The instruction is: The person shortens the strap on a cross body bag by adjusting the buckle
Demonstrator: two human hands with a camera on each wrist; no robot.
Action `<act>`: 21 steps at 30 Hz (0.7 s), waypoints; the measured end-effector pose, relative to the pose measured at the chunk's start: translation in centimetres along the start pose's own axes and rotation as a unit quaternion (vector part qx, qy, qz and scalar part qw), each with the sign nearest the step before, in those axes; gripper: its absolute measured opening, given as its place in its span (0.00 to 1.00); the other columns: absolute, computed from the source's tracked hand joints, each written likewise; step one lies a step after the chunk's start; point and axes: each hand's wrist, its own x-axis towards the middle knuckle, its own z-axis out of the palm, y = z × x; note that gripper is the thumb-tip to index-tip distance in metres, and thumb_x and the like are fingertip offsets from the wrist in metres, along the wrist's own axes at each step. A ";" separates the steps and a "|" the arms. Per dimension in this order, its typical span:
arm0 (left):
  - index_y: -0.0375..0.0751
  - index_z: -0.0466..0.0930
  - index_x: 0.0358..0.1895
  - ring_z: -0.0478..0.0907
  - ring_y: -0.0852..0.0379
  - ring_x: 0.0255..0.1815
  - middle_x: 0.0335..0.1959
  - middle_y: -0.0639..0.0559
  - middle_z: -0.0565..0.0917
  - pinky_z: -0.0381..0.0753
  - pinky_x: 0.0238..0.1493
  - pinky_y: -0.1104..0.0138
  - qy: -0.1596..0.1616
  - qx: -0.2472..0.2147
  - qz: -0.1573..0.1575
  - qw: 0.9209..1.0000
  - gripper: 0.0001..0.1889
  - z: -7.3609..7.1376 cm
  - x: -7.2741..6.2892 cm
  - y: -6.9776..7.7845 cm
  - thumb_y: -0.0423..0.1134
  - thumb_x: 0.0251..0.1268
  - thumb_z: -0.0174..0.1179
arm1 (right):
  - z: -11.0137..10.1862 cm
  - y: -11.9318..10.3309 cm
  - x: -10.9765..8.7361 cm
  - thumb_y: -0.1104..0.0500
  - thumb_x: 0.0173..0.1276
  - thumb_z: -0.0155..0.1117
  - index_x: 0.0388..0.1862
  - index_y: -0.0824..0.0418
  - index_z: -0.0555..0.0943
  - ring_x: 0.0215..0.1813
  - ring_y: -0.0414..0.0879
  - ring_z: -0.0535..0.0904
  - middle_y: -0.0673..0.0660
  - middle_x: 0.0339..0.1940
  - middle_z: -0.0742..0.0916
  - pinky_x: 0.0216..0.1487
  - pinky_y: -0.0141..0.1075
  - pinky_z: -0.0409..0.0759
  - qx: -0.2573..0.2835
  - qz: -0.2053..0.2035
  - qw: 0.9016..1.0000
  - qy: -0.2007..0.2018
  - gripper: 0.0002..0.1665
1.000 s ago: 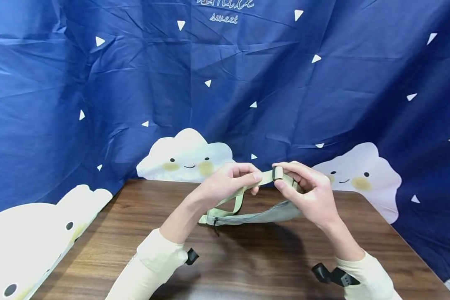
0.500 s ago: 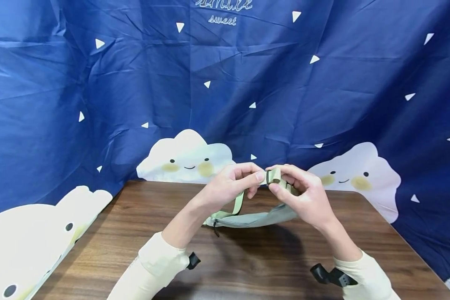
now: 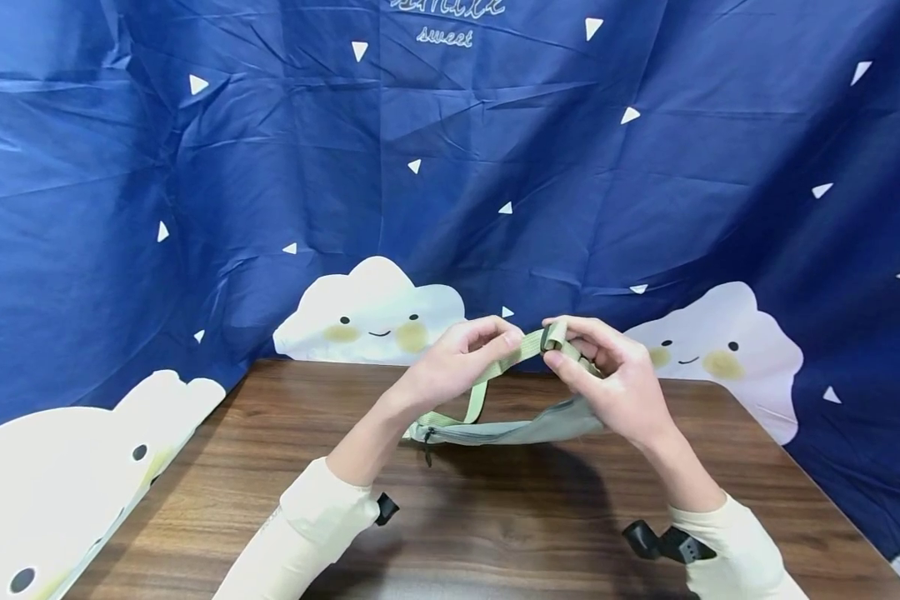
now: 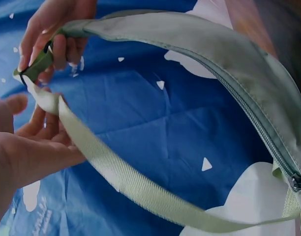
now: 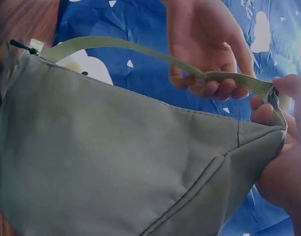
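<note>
A grey-green shoulder bag (image 3: pixel 525 431) hangs tilted just over the table, its zipped edge towards me. Its pale green webbing strap (image 4: pixel 116 177) loops out from the far-left end, where a dark zip pull (image 3: pixel 427 450) dangles. My left hand (image 3: pixel 453 358) holds the strap between thumb and fingers, a short way left of a dark slider buckle (image 3: pixel 545 339). With thumb and forefinger, my right hand (image 3: pixel 622 383) pinches the buckle and a folded loop of strap beside it. The bag's narrow end (image 5: pixel 261 132) lies against the right hand's fingers, partly hidden by them.
Under the hands is a brown wooden table (image 3: pixel 495 533). Directly behind its far edge hangs a blue cloth (image 3: pixel 450 167) printed with white clouds and triangles. Black wrist cameras (image 3: pixel 667 546) sit at both sleeves.
Half a second ago the left fingers were right up against the buckle. Since then the hands have risen slightly and drawn apart, baring a stretch of strap between them.
</note>
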 end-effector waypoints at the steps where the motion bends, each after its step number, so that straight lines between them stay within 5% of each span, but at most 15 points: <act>1: 0.42 0.84 0.48 0.76 0.53 0.36 0.37 0.48 0.81 0.73 0.41 0.65 0.001 0.007 -0.002 1.000 0.11 -0.1 0.0 0.0 0.46 0.78 0.58 | 0.0 -0.1 0.0 0.82 0.61 0.66 0.56 0.72 0.82 0.25 0.42 0.76 0.62 0.35 0.85 0.24 0.30 0.70 0.004 0.000 1.000 0.001 0.24; 7: 0.42 0.84 0.50 0.75 0.53 0.42 0.40 0.49 0.80 0.74 0.46 0.64 -0.015 -0.027 -0.010 0.999 0.12 -0.2 0.0 -0.1 0.46 0.75 0.62 | 0.2 -0.2 0.1 0.82 0.61 0.65 0.57 0.74 0.81 0.21 0.43 0.72 0.59 0.24 0.81 0.21 0.32 0.67 0.020 0.007 1.000 -0.006 0.24; 16: 0.39 0.84 0.50 0.77 0.46 0.47 0.41 0.45 0.82 0.76 0.54 0.56 -0.014 -0.059 -0.006 0.998 0.13 0.6 0.0 -0.3 0.45 0.76 0.60 | 0.1 1.4 -0.2 0.72 0.67 0.70 0.57 0.62 0.84 0.31 0.45 0.80 0.62 0.42 0.88 0.28 0.31 0.75 -0.001 0.058 0.998 -0.032 0.20; 21: 0.39 0.86 0.49 0.79 0.47 0.45 0.39 0.45 0.83 0.77 0.52 0.56 0.023 -0.055 -0.024 0.998 0.11 0.7 0.1 -0.9 0.43 0.75 0.63 | -0.1 2.7 -0.3 0.68 0.68 0.70 0.54 0.60 0.84 0.35 0.45 0.82 0.59 0.38 0.87 0.35 0.31 0.78 -0.017 0.095 0.994 -0.046 0.17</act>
